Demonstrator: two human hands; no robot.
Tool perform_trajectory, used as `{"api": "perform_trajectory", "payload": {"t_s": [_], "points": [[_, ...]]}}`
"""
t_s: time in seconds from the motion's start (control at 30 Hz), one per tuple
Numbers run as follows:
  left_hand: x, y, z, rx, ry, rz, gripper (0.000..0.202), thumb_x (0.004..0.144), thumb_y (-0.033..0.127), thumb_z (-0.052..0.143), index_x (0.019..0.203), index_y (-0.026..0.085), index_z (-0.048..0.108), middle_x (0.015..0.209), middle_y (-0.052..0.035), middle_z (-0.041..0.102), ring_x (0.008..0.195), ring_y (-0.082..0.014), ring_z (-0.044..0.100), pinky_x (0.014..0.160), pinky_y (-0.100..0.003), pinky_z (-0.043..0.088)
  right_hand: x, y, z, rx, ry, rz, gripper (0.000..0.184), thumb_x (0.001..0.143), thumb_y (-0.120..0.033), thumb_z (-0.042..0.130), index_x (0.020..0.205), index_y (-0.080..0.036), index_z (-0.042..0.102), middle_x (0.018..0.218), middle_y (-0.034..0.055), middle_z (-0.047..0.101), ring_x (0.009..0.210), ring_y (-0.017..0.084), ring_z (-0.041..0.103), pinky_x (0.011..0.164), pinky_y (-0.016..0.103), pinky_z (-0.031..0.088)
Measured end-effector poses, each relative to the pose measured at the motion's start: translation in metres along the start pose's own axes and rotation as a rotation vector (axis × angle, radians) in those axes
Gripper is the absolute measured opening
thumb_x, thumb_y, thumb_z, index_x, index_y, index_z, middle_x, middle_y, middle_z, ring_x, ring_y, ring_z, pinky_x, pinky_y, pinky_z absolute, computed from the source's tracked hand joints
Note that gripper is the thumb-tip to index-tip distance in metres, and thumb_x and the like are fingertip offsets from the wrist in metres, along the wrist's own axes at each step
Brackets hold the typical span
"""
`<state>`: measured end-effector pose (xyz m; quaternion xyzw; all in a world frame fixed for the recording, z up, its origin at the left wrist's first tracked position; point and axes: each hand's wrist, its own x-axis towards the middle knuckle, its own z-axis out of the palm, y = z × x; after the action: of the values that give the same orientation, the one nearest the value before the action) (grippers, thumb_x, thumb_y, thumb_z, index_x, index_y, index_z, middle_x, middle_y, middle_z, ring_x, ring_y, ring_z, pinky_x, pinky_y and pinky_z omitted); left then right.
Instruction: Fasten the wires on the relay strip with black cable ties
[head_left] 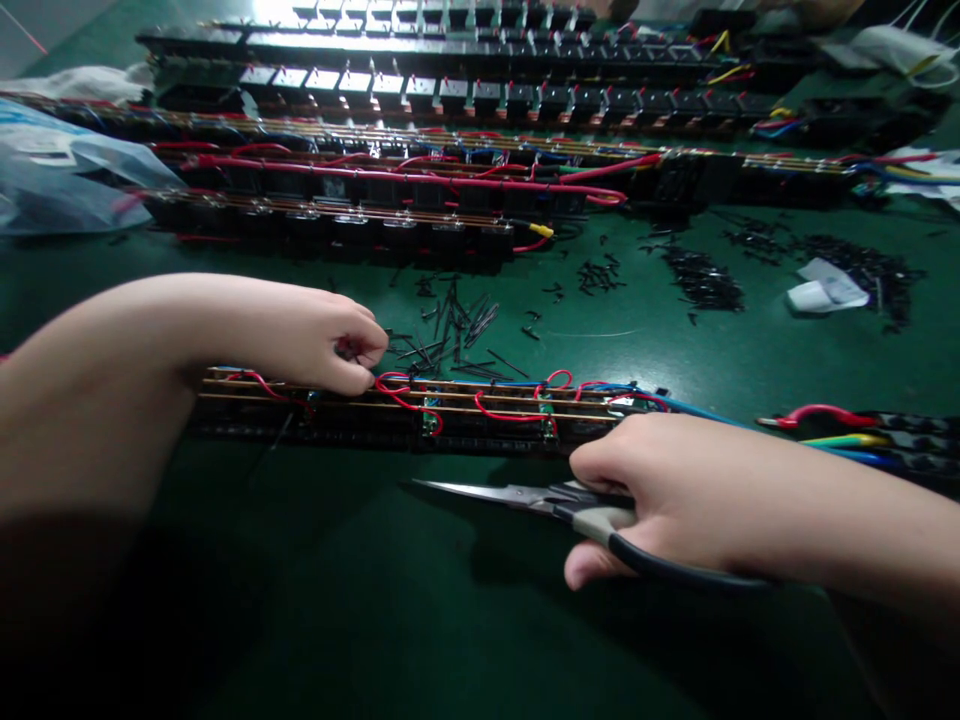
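Observation:
A long black strip (487, 410) with brass-coloured rods, small green circuit boards and red and blue wires lies across the green table. At its far edge, my left hand (349, 345) is closed with fingers curled and thumb against them; what they grip is hidden. Close to that thumb a red wire (394, 385) loops up from the strip. My right hand (637, 480) holds a pair of scissors (600, 520) with dark handles, in front of the strip's right part. The scissors' blades (472, 490) point left, nearly closed, apart from the strip.
Several similar strips (375, 185) with red wires lie along the back. Thin black offcuts (450, 335) are scattered behind the near strip, with piles of small black pieces (701, 280) to the right. A clear plastic bag (67, 180) is at left, a white scrap (829, 287) at right.

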<state>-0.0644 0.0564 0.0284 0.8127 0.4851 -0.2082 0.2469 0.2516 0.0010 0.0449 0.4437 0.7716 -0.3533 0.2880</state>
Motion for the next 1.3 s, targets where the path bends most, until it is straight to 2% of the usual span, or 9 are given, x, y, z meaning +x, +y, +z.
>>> {"api": "perform_trajectory", "payload": {"t_s": [0.1,0.17,0.27,0.4,0.67,0.87,1.03,1.13,1.3], "points": [[0.000,-0.003,-0.002,-0.056,-0.168,-0.019,0.031,0.094,0.046,0.053,0.079,0.021,0.065,0.072,0.0001,0.059,0.060,-0.0124,0.047,0.054,-0.024,0.037,0.000,0.001,0.002,-0.014,0.000,-0.013,0.058,0.067,-0.083,0.072,0.067,-0.026,0.068,0.065,0.0000,0.071,0.053,0.021,0.062,0.042,0.029,0.035],[-0.002,-0.003,-0.005,-0.093,-0.197,0.011,0.035,0.097,0.051,0.050,0.083,0.022,0.065,0.075,-0.0001,0.061,0.063,-0.0128,0.049,0.056,-0.023,0.039,-0.001,0.001,0.002,-0.014,0.003,-0.022,0.058,0.067,-0.084,0.072,0.068,-0.025,0.068,0.066,0.0003,0.070,0.053,0.020,0.061,0.042,0.028,0.033],[-0.008,0.004,-0.010,-0.142,-0.110,0.049,0.031,0.099,0.044,0.047,0.088,0.021,0.065,0.080,0.0006,0.065,0.070,-0.0127,0.053,0.064,-0.021,0.042,-0.002,0.002,0.001,0.012,0.002,-0.040,0.059,0.068,-0.083,0.073,0.068,-0.024,0.068,0.065,0.0006,0.068,0.050,0.017,0.058,0.041,0.026,0.029],[-0.010,0.014,-0.014,-0.188,0.021,0.029,0.022,0.091,0.031,0.050,0.077,0.021,0.063,0.074,0.0021,0.061,0.069,-0.0129,0.051,0.064,-0.022,0.042,-0.002,0.002,-0.001,0.041,0.005,-0.063,0.058,0.069,-0.081,0.073,0.069,-0.024,0.068,0.067,0.0008,0.069,0.053,0.017,0.058,0.043,0.026,0.031],[-0.004,0.017,-0.017,-0.288,0.047,0.023,0.024,0.075,0.039,0.054,0.063,0.021,0.064,0.065,-0.0037,0.061,0.061,-0.0194,0.055,0.056,-0.032,0.042,0.000,0.000,-0.001,0.003,0.003,-0.059,0.060,0.067,-0.083,0.072,0.069,-0.023,0.068,0.069,0.0019,0.069,0.053,0.018,0.059,0.043,0.027,0.031],[-0.010,0.027,-0.017,-0.258,0.070,-0.034,0.026,0.080,0.033,0.049,0.073,0.017,0.068,0.073,-0.0040,0.067,0.068,-0.0171,0.057,0.064,-0.029,0.044,-0.001,-0.001,0.000,0.013,-0.007,-0.045,0.058,0.068,-0.082,0.073,0.069,-0.023,0.068,0.069,0.0016,0.069,0.054,0.018,0.059,0.044,0.027,0.031],[-0.008,0.027,-0.018,-0.237,0.087,-0.040,0.030,0.079,0.039,0.051,0.076,0.018,0.072,0.076,-0.0035,0.070,0.071,-0.0184,0.060,0.063,-0.029,0.044,-0.002,-0.002,-0.001,0.031,-0.017,-0.041,0.058,0.067,-0.081,0.074,0.068,-0.023,0.067,0.067,0.0010,0.068,0.052,0.017,0.056,0.044,0.027,0.029],[-0.009,0.025,-0.018,-0.220,0.074,-0.047,0.028,0.080,0.041,0.052,0.074,0.020,0.070,0.071,-0.0021,0.067,0.066,-0.0173,0.056,0.059,-0.029,0.040,-0.002,-0.002,-0.002,0.045,-0.008,-0.055,0.058,0.067,-0.081,0.074,0.067,-0.023,0.066,0.066,0.0008,0.067,0.052,0.017,0.057,0.043,0.027,0.029],[-0.013,0.026,-0.017,-0.217,0.063,-0.028,0.022,0.086,0.028,0.049,0.068,0.020,0.058,0.063,0.0011,0.053,0.061,-0.0129,0.044,0.056,-0.027,0.034,-0.002,-0.002,0.000,0.025,0.008,-0.056,0.057,0.067,-0.080,0.074,0.066,-0.023,0.067,0.065,0.0005,0.066,0.050,0.016,0.055,0.042,0.027,0.028]]}}
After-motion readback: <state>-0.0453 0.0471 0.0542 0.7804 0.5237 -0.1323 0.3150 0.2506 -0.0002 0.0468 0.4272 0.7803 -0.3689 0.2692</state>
